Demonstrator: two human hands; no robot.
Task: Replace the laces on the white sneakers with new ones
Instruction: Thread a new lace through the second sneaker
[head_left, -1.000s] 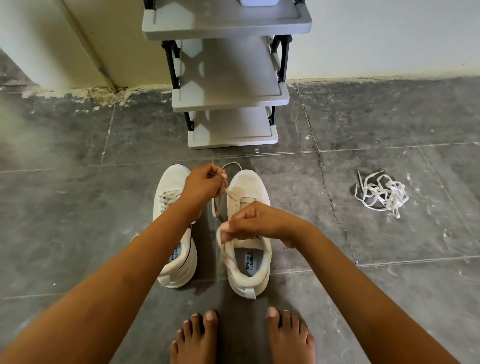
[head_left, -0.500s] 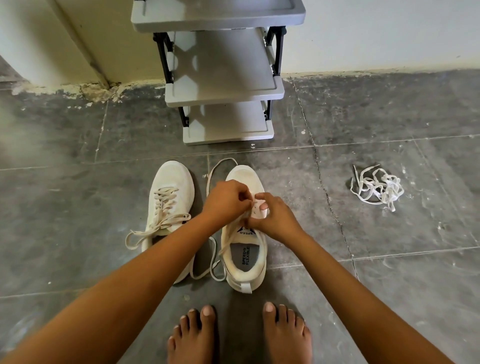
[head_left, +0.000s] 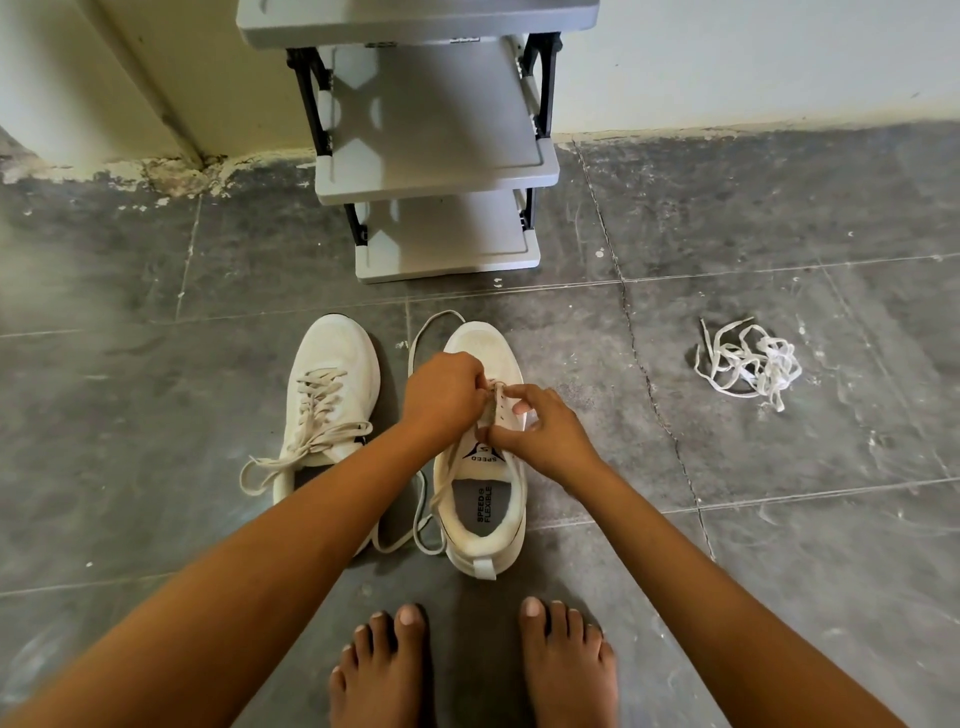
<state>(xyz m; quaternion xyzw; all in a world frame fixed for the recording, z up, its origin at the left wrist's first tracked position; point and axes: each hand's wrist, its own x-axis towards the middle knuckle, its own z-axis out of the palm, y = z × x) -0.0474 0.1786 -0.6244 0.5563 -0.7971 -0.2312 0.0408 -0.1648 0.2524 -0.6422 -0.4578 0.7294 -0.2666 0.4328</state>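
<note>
Head view, sneaker insole (head_left: 483, 506), SPEED FLEXIBLE

Place: a home entryway or hallway
Signs: grey shoe rack (head_left: 434, 156) against painted wall (head_left: 727, 57), tiled floor (head_left: 779, 234), bare feet (head_left: 467, 670)

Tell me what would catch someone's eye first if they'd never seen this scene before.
First, the left hand and right hand meeting over the white sneaker mid-floor: the left pinches its loose lace at the eyelets, the right grips the upper. Beside it stands the second sneaker, fully laced with its ends trailing. Off to the right on the grey tiles lies a tangled heap of white laces.
</note>
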